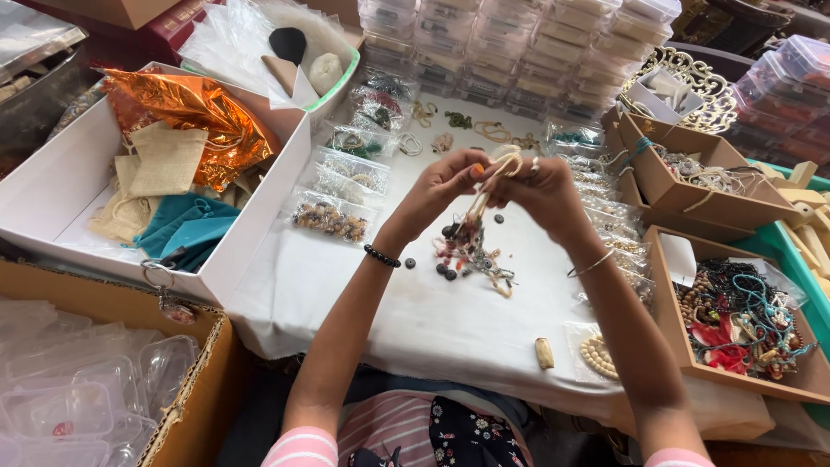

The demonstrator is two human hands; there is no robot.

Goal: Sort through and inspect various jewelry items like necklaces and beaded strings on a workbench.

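A white cloth covers the table [415, 320], which is crowded on every side with craft supplies. Along its far edge stand stacks of clear plastic boxes [510, 52]. At the left edge sits a white box [251, 216] holding an orange foil sheet [186, 112], burlap pouches [160, 160] and a teal pouch [181, 227]. Small clear bags of beads [333, 218] lie in a row just beside that box. Brown cardboard trays run down the right edge; the nearest tray [743, 380] is full of tangled bead strings in teal, red and dark colours. At the near left corner a cardboard carton [194, 406] holds clear plastic containers.

Both hands are raised over the middle of the table. The left hand [437, 186] and the right hand [545, 192] meet fingertip to fingertip, the fingers pinched narrow on the top of a cream cord strand [480, 203] that hangs down to a loose pile of dark and reddish beads [467, 255] on the cloth. Which fingers actually grip the cord is hard to make out, since they overlap. The contents of the far boxes are too small to tell, and the carton and trays are cut off by the frame.
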